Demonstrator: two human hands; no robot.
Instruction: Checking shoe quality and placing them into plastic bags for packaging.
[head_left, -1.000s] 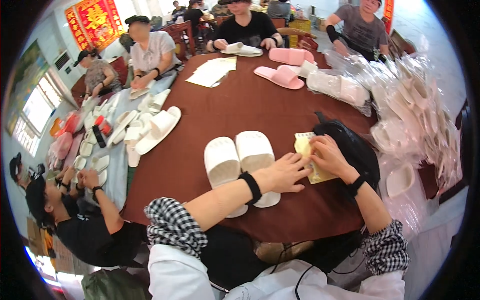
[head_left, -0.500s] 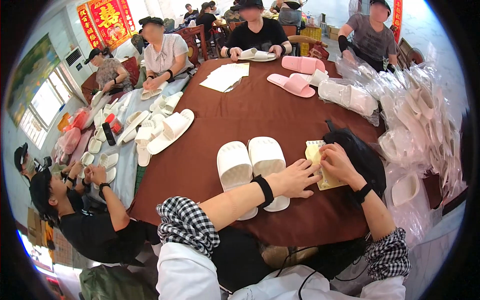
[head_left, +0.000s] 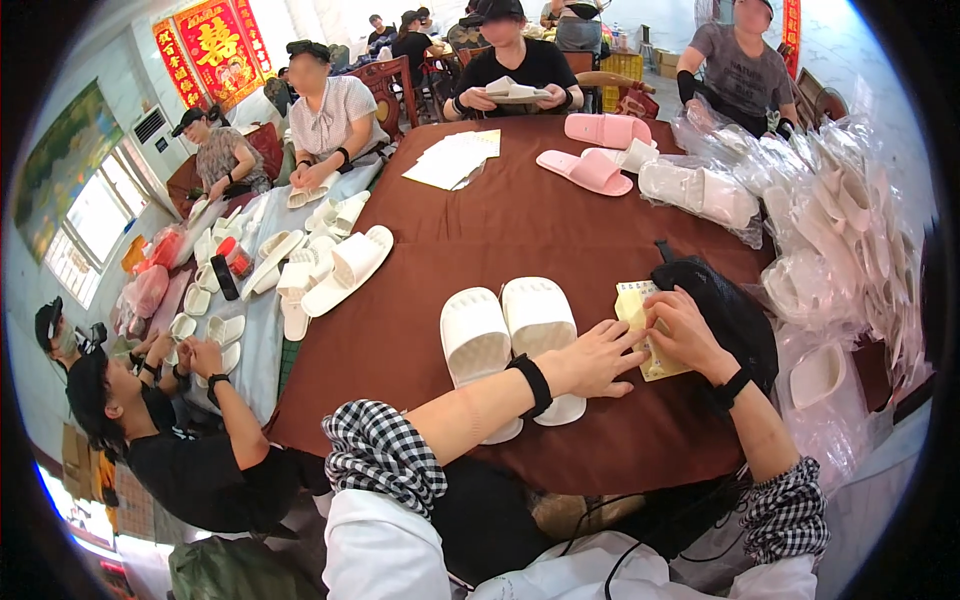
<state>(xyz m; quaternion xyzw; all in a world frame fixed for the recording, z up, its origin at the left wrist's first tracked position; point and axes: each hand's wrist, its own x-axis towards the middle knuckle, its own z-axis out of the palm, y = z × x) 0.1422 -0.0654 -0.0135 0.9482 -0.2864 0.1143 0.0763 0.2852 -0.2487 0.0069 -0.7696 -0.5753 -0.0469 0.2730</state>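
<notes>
A pale yellow sheet of labels (head_left: pixel 629 297) lies on the brown tablecloth in front of me. My left hand (head_left: pixel 598 362) reaches across from the left, fingers stretched out, their tips at the sheet's left edge. Over the sheet's middle is my right hand (head_left: pixel 690 335), its thumb and fingertips bent together in a pinch against the surface. What is between them is too small to tell. Just left of the sheet stand two white slippers, the left one (head_left: pixel 474 335) and the right one (head_left: pixel 540 315), side by side. My left forearm passes over their near ends.
A black mesh bag (head_left: pixel 725 310) lies right of the sheet. Plastic-wrapped slippers (head_left: pixel 830 220) pile up at the right edge. Pink slippers (head_left: pixel 590 172) and white papers (head_left: pixel 450 160) are farther back. Loose white slippers (head_left: pixel 350 270) lie left. Several co-workers sit around the tables.
The whole view has shifted slightly. Both my hands stay at the sheet in nearly the same pose. Across the table, a person has lifted and tilted a white slipper.
</notes>
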